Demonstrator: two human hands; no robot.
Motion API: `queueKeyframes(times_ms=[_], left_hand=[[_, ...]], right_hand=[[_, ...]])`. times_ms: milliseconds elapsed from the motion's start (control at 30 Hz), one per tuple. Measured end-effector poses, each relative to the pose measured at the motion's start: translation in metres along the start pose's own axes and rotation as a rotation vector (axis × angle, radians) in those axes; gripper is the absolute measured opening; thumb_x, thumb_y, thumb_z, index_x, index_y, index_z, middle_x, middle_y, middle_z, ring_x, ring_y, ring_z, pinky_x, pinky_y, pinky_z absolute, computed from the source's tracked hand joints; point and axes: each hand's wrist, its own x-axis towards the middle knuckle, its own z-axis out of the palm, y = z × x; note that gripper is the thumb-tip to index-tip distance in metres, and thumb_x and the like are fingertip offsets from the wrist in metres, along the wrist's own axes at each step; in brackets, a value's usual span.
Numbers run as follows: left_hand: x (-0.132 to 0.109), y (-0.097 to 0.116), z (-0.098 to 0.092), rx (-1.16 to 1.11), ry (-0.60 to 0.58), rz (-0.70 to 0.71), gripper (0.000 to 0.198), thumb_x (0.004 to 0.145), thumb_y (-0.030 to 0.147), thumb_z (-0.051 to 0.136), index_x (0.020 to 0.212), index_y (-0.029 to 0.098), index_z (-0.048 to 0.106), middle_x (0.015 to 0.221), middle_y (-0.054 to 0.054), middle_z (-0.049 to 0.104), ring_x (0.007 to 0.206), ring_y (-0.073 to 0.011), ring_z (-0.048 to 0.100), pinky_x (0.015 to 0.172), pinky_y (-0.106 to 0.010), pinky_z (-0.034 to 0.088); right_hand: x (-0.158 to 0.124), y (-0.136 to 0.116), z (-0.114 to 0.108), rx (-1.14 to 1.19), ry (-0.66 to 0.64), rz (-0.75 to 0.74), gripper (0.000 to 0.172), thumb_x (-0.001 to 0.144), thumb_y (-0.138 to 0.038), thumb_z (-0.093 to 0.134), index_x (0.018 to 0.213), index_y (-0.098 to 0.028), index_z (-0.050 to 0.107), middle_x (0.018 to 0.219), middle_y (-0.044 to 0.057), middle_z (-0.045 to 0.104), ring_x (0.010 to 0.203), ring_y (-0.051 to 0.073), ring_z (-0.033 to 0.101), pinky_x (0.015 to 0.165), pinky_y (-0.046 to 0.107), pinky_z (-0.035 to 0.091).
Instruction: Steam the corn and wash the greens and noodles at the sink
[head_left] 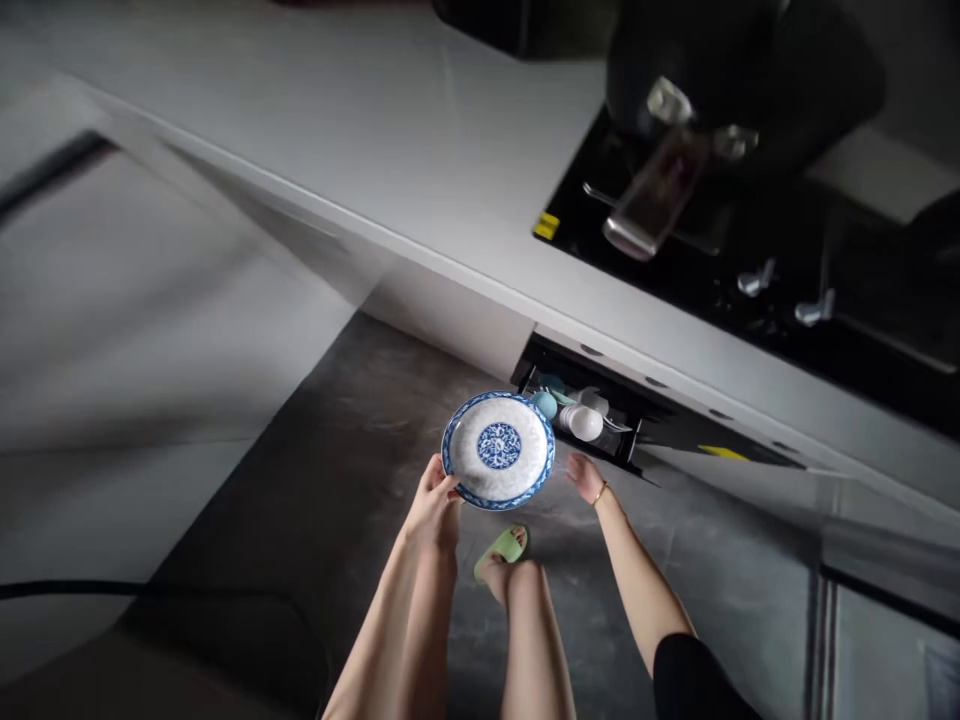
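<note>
My left hand (433, 500) grips the left rim of a white plate with a blue border and blue centre pattern (499, 448), holding it above the floor. My right hand (583, 476) is just right of the plate, fingers curled, not clearly touching it; a thin bracelet sits on its wrist. Both hands are in front of an open drawer (581, 412) under the counter, which holds white and pale blue dishes.
A white countertop (375, 150) runs diagonally across the view. A black cooktop (720, 250) with a dark pot and a pan handle sits at the upper right. Below are a dark grey floor (337, 450), my leg and a green slipper (501, 548).
</note>
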Motion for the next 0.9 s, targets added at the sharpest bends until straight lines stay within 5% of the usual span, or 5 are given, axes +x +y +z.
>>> queueKeyframes(times_ms=[167, 400, 600, 767, 900], left_hand=[[-0.065, 0.070, -0.036, -0.133, 0.126, 0.126, 0.036, 0.067, 0.031, 0.080, 0.088, 0.019, 0.054, 0.080, 0.004, 0.053, 0.066, -0.0088, 0.053, 0.061, -0.023, 0.053], [-0.133, 0.209, -0.103, -0.263, 0.237, 0.331, 0.034, 0.063, 0.025, 0.071, 0.091, 0.019, 0.052, 0.075, 0.005, 0.050, 0.059, -0.0061, 0.049, 0.055, -0.018, 0.048], [-0.186, 0.331, -0.247, -0.357, 0.349, 0.454, 0.032, 0.060, 0.020, 0.063, 0.088, 0.019, 0.048, 0.067, 0.008, 0.048, 0.050, -0.0041, 0.044, 0.049, -0.016, 0.042], [-0.202, 0.419, -0.374, -0.475, 0.548, 0.419, 0.017, 0.067, 0.016, 0.060, 0.079, 0.017, 0.049, 0.059, 0.005, 0.048, 0.050, -0.0077, 0.050, 0.057, -0.024, 0.052], [-0.199, 0.477, -0.443, -0.688, 0.573, 0.437, 0.015, 0.076, 0.017, 0.060, 0.090, 0.015, 0.057, 0.082, -0.009, 0.066, 0.078, -0.0183, 0.066, 0.074, -0.033, 0.057]], right_hand=[[-0.109, -0.045, 0.101, -0.137, -0.114, 0.067, 0.010, 0.081, -0.033, 0.057, 0.087, -0.027, 0.062, 0.112, 0.007, 0.068, 0.116, 0.023, 0.059, 0.093, 0.042, 0.047], [-0.266, -0.129, 0.345, -0.237, -0.711, -0.007, 0.049, 0.090, -0.064, 0.041, 0.117, -0.029, 0.062, 0.107, 0.006, 0.071, 0.100, 0.023, 0.066, 0.074, 0.035, 0.056], [-0.348, -0.138, 0.546, -0.474, -0.966, -0.108, 0.030, 0.081, -0.029, 0.067, 0.110, -0.027, 0.060, 0.108, 0.002, 0.070, 0.093, 0.019, 0.067, 0.074, 0.034, 0.058], [-0.402, -0.093, 0.731, -0.551, -0.896, -0.303, 0.017, 0.084, -0.030, 0.064, 0.099, -0.023, 0.058, 0.081, 0.000, 0.068, 0.068, 0.014, 0.065, 0.066, 0.032, 0.060], [-0.451, -0.070, 0.874, -0.640, -0.808, -0.442, 0.025, 0.083, -0.032, 0.067, 0.103, -0.021, 0.058, 0.067, -0.001, 0.064, 0.058, 0.015, 0.063, 0.058, 0.032, 0.060]])
